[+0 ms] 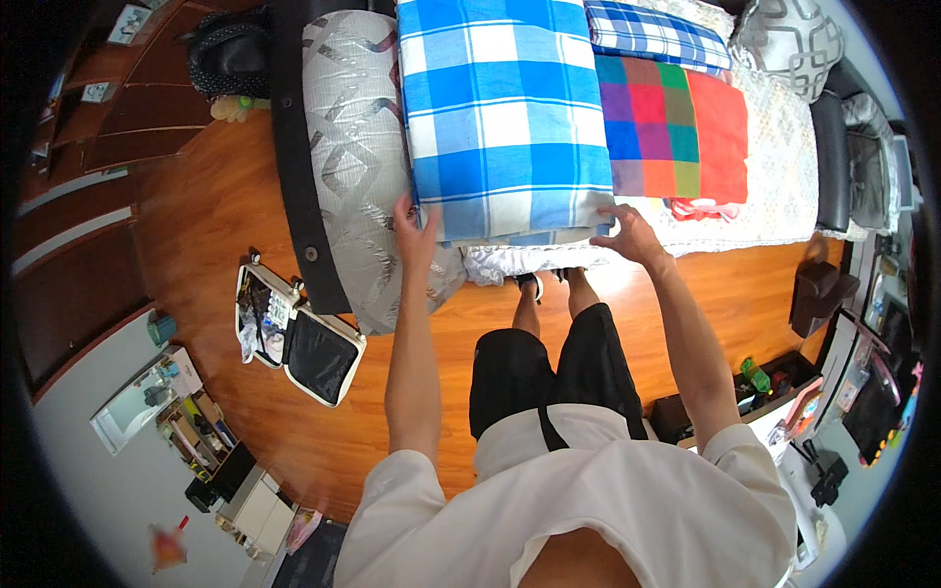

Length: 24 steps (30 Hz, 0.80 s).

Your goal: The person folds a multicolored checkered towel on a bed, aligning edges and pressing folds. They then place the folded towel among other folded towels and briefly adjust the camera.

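Note:
A blue-and-white checked cloth [507, 117], folded into a long thick pad, lies before me across the bed or sofa. At its near left corner is my left hand [417, 231], with the cloth's edge between thumb and fingers. My right hand [631, 235] is at the near right corner, its fingertips on top and its thumb at the lower edge. Right of the pad lies a multicoloured checked cloth [650, 132] with a plain red section [720, 136]. Behind these rests a folded blue plaid cloth [658, 37].
A patterned grey cushion [353, 147] lies along the black armrest [294, 184] at left. Another cushion [790, 44] is at the far right. An opened white suitcase [323, 353] sits on the wooden floor [235, 411]. A low dark box [779, 375] stands at right.

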### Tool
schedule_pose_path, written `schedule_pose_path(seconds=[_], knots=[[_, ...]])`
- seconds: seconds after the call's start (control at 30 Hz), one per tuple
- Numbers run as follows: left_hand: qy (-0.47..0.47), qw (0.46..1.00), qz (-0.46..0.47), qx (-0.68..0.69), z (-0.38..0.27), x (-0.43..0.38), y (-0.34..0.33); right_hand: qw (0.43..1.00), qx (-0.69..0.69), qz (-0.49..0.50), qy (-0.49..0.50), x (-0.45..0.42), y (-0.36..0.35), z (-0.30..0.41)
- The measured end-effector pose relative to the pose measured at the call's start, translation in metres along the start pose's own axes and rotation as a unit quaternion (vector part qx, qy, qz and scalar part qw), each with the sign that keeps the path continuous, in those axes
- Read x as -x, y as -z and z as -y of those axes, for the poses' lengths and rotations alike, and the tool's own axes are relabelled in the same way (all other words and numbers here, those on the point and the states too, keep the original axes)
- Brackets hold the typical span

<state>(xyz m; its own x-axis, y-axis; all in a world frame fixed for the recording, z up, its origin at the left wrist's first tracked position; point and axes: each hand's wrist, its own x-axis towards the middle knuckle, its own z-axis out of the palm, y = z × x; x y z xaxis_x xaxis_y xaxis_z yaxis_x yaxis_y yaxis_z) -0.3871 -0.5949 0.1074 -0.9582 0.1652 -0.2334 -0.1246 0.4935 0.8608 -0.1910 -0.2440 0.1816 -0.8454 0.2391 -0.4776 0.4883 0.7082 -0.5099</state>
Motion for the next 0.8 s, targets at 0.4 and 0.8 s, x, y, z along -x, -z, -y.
schedule_pose_path(seconds=[0.4, 0.8], knots=[[0.021, 0.997, -0.049, -0.053, -0.007, -0.060, -0.001, 0.966, 0.049, -0.242, 0.072, -0.110, -0.014, 0.048], [0.019, 0.994, -0.093, -0.052, 0.008, -0.021, -0.017, 0.949, -0.138, -0.252, -0.132, -0.041, -0.077, -0.018]])
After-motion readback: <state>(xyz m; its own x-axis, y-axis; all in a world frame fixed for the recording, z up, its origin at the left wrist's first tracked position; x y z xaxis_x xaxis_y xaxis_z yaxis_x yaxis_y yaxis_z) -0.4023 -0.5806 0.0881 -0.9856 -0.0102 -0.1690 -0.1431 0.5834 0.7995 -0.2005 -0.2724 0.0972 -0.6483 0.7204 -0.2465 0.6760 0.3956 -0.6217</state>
